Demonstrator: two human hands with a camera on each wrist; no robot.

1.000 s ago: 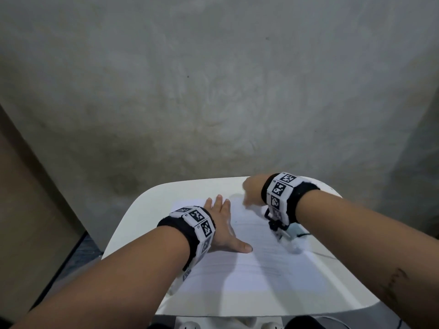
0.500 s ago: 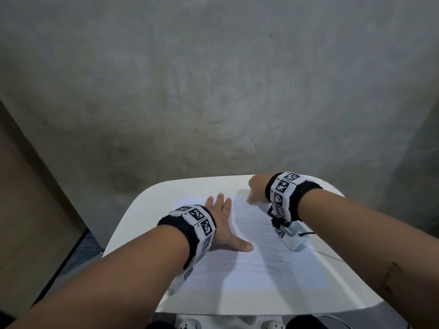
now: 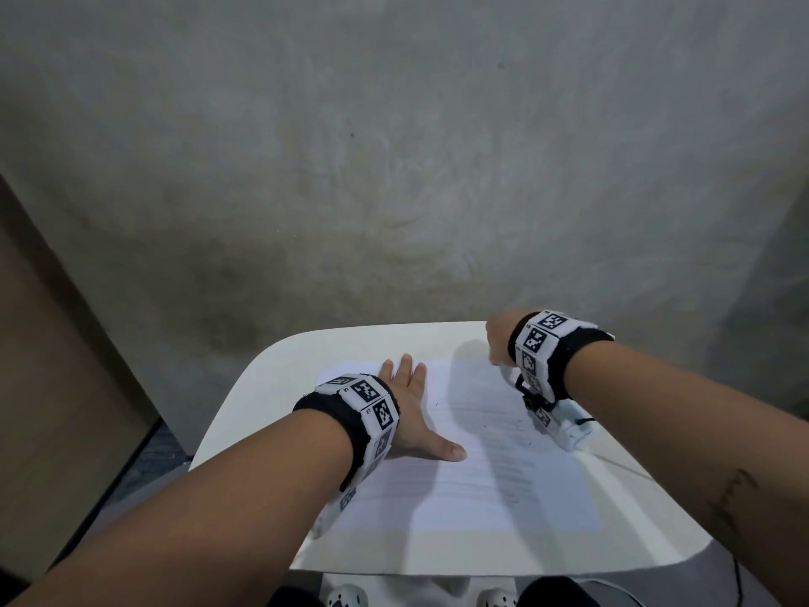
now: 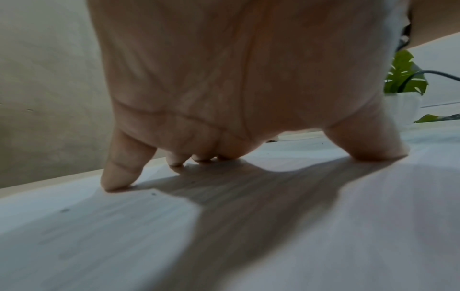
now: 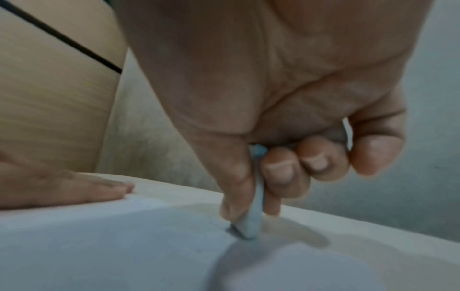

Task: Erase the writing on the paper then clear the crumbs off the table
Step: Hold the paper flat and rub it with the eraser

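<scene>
Right hand (image 5: 286, 137) pinched eraser (image 5: 251, 220) upright at paper's (image 3: 481, 488) far right corner; remaining writing lay nearer; left hand (image 3: 411, 414) flat, pressing paper's left side.

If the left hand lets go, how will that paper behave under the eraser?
The paper looks thin and floppy, so it would probably slide or buckle. It lies flat under the left hand, pressed down. The eraser in the right hand rubs near its far edge, likely to crease.
</scene>
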